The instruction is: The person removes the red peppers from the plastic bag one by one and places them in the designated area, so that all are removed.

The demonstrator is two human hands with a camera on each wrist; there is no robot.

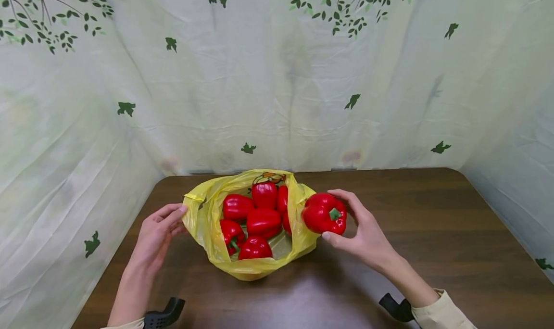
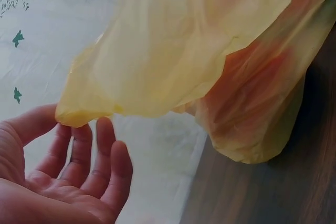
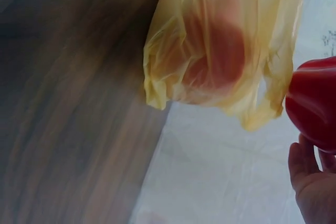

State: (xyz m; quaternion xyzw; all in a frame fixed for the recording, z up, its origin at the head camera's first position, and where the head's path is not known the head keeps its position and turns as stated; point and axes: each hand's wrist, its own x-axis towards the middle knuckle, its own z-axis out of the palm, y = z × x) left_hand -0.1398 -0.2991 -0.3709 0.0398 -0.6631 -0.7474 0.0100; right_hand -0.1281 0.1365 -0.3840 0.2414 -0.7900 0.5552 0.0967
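Observation:
A yellow plastic bag [image 1: 199, 223] stands open-mouthed on the table, with several red bell peppers [image 1: 263, 222] inside it. At the bag's left edge, my left hand [image 1: 157, 233] pinches the rim between thumb and fingers; the left wrist view shows the thin yellow film [image 2: 157, 51] caught at the fingertips. My right hand [image 1: 363, 230] grips one more red bell pepper [image 1: 322, 213], its green stem facing me, just beside the bag's right rim. In the right wrist view that pepper [image 3: 317, 103] is partly cut off by the frame edge.
The brown wooden table [image 1: 415, 223] extends to the right of the bag and in front of it. Behind and at both sides hangs a pale curtain [image 1: 277, 103] with green leaf prints. A black wrist mount [image 1: 164, 314] sits on each forearm.

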